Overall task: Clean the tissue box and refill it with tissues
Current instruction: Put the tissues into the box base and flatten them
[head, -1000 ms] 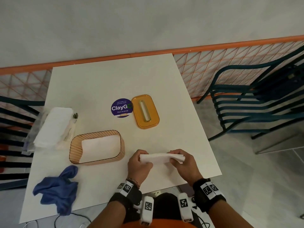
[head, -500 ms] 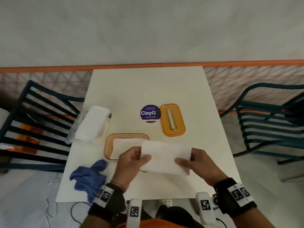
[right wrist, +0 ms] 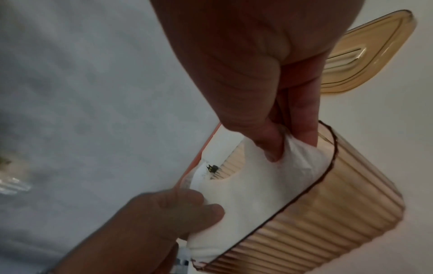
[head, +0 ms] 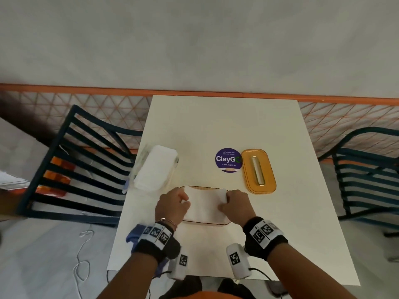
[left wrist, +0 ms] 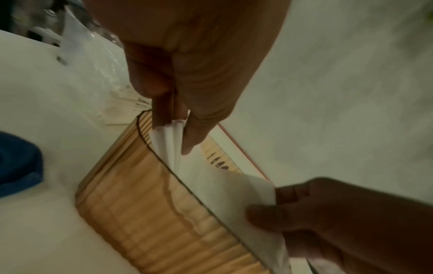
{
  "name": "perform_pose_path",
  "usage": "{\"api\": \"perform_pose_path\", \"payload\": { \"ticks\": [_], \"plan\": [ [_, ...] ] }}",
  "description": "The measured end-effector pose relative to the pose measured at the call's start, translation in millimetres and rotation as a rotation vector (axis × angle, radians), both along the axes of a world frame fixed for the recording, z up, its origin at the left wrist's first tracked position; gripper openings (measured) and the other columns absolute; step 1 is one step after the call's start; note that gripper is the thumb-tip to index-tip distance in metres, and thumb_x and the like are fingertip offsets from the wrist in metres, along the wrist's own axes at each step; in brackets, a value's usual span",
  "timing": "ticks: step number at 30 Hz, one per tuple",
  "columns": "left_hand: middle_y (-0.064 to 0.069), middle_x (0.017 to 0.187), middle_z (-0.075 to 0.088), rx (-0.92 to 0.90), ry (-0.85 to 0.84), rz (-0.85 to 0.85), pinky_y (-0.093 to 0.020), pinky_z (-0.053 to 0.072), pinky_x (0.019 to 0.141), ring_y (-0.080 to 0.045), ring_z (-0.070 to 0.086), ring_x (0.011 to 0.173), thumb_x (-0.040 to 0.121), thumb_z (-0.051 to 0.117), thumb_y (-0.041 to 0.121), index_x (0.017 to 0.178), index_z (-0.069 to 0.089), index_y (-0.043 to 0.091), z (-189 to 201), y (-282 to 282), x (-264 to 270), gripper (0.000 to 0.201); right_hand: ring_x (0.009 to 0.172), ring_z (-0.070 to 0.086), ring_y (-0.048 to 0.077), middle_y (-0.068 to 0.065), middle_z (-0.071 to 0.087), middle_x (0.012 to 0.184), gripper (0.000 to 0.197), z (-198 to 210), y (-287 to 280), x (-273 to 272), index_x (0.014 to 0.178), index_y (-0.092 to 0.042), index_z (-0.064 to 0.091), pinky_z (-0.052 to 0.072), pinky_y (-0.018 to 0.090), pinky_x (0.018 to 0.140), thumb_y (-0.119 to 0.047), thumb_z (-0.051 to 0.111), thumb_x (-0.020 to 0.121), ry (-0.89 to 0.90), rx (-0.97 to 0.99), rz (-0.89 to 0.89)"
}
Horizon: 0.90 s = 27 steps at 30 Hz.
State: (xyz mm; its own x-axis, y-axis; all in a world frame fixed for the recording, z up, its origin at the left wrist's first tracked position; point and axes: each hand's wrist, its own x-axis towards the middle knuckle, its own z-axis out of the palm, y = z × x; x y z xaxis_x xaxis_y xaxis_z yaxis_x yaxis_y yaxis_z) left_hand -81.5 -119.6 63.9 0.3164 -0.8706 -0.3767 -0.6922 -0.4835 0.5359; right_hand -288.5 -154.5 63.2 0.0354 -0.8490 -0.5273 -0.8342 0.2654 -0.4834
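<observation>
An amber ribbed tissue box [head: 206, 223] stands open near the table's front. A folded stack of white tissues [head: 205, 205] lies in its mouth. My left hand [head: 183, 201] pinches the stack's left end and my right hand [head: 224, 203] pinches its right end. In the left wrist view, fingers and thumb [left wrist: 194, 140] clamp the tissue edge [left wrist: 168, 140] just inside the box rim [left wrist: 152, 213]. The right wrist view shows the thumb and fingers [right wrist: 271, 148] pressing the tissues [right wrist: 253, 185] down into the box [right wrist: 328, 222]. The amber slotted lid [head: 258, 170] lies apart, to the back right.
A plastic-wrapped pack of tissues [head: 154, 168] sits left of the box. A blue cloth [head: 132, 236] lies at the front left, partly under my left wrist. A purple round sticker [head: 228, 160] is beside the lid. Dark slatted chairs [head: 82, 165] flank the table.
Both hands carried the tissue stack from in front of me over to the box and lowered it into the opening. The view has shifted, so the table sits more centred.
</observation>
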Motion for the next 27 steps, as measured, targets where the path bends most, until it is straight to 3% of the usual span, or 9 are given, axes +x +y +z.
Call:
{"api": "perform_pose_path", "payload": {
  "ticks": [4,7,12,17,19,21,24,25,27],
  "plan": [
    [0.011,0.098,0.074,0.025,-0.196,-0.202,-0.024,0.042,0.069,-0.011,0.06,0.08,0.091,0.066,0.031,0.103,0.067,0.033,-5.0,-2.7,-2.3,0.012,0.077,0.06,0.018,0.006,0.071,0.098,0.017,-6.3,-1.2,14.4,0.101,-0.007,0.071,0.048,0.02,0.065,-0.02,0.069,0.089,0.148,0.012,0.042],
    [0.007,0.106,0.072,0.034,-0.266,-0.328,-0.025,0.045,0.073,-0.014,0.065,0.091,0.096,0.061,0.03,0.111,0.065,0.032,-9.1,-4.4,-2.7,0.016,0.093,0.07,0.023,0.008,0.071,0.11,0.027,-6.3,0.0,22.8,0.113,-0.008,0.068,0.054,0.025,0.078,-0.023,0.07,0.09,0.246,-0.001,0.067],
    [0.01,0.124,0.064,-0.003,-0.263,-0.443,-0.027,0.047,0.081,-0.016,0.066,0.102,0.096,0.061,0.026,0.118,0.062,0.03,-10.3,-4.1,1.9,0.023,0.101,0.07,0.023,0.007,0.069,0.116,0.038,4.0,4.1,30.4,0.122,-0.008,0.064,0.056,0.028,0.086,-0.028,0.073,0.09,0.333,-0.011,0.093],
    [0.013,0.124,0.061,-0.155,-0.206,-0.538,-0.022,0.046,0.084,-0.009,0.06,0.109,0.097,0.06,0.034,0.115,0.067,0.03,-5.5,-2.3,4.8,0.02,0.108,0.066,0.017,0.001,0.066,0.124,0.036,14.9,17.5,28.5,0.13,-0.017,0.058,0.054,0.025,0.093,-0.024,0.068,0.095,0.333,-0.177,0.166],
    [0.011,0.124,0.065,-0.058,-0.133,-0.654,-0.027,0.05,0.088,-0.012,0.063,0.109,0.099,0.054,0.046,0.117,0.068,0.029,-7.8,-5.9,4.0,0.029,0.12,0.06,0.019,0.001,0.061,0.135,0.039,9.2,18.6,27.1,0.135,-0.02,0.057,0.05,0.028,0.102,-0.024,0.064,0.098,0.245,-0.121,0.211],
    [0.005,0.122,0.068,0.164,-0.079,-0.777,-0.034,0.051,0.091,-0.018,0.064,0.11,0.099,0.042,0.063,0.118,0.071,0.025,-13.1,-12.1,1.2,0.051,0.13,0.053,0.022,0.002,0.056,0.141,0.04,3.0,17.5,26.5,0.139,-0.019,0.056,0.043,0.032,0.109,-0.032,0.057,0.101,0.203,0.028,0.3],
    [-0.007,0.11,0.067,0.286,-0.19,-0.996,-0.039,0.052,0.082,-0.028,0.065,0.101,0.092,0.013,0.077,0.11,0.07,0.016,-13.9,-16.8,-1.5,0.086,0.119,0.062,0.026,0.006,0.065,0.126,0.035,-2.7,14.3,27.2,0.125,-0.013,0.067,0.052,0.035,0.1,-0.033,0.05,0.102,0.199,0.118,0.411],
    [-0.011,0.11,0.066,0.282,-0.227,-1.048,-0.04,0.052,0.08,-0.031,0.065,0.102,0.097,0.014,0.071,0.115,0.068,0.016,-12.7,-17.1,-1.8,0.079,0.111,0.066,0.027,0.008,0.069,0.117,0.033,-3.2,13.2,28.5,0.117,-0.01,0.07,0.055,0.036,0.094,-0.029,0.047,0.103,0.196,0.124,0.445],
    [-0.012,0.12,0.065,0.221,-0.176,-1.022,-0.044,0.053,0.089,-0.032,0.063,0.111,0.105,0.028,0.054,0.124,0.066,0.021,-11.2,-16.9,0.5,0.053,0.1,0.069,0.028,0.008,0.071,0.106,0.036,-4.2,12.0,30.7,0.109,-0.009,0.072,0.058,0.038,0.087,-0.03,0.042,0.105,0.192,0.128,0.514]
  ]
}}
